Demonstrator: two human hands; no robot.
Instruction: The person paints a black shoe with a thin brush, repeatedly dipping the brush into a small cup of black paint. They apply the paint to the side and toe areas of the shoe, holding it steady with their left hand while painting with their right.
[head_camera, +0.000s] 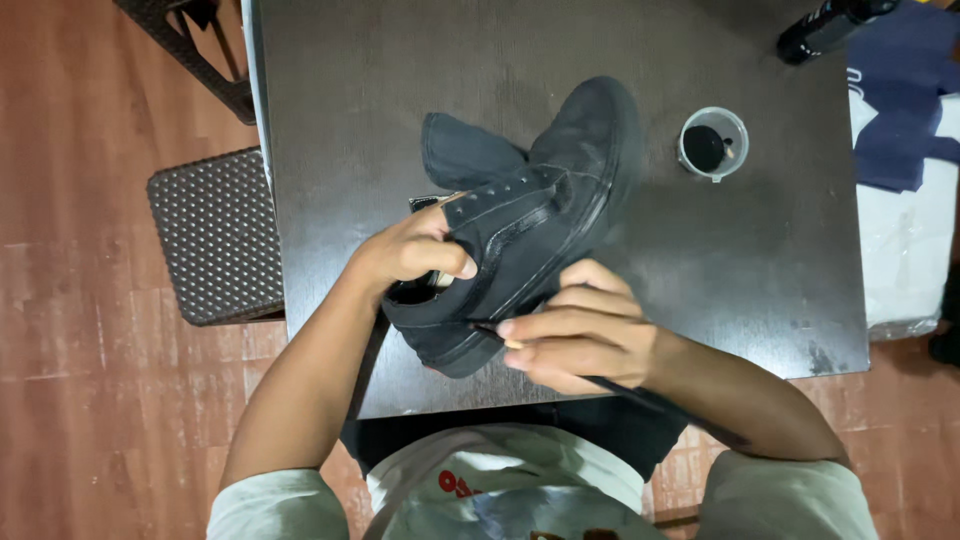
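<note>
A black canvas shoe lies tilted on a dark table, toe pointing away from me. My left hand grips the shoe at its opening, fingers curled over the collar. My right hand holds a thin black brush like a pen, its tip touching the shoe's side near the heel sole. The brush handle runs back over my right wrist.
A small clear cup with black liquid stands right of the shoe. A black bottle lies at the table's far right corner. A woven stool stands left of the table. Blue and white cloth lies to the right.
</note>
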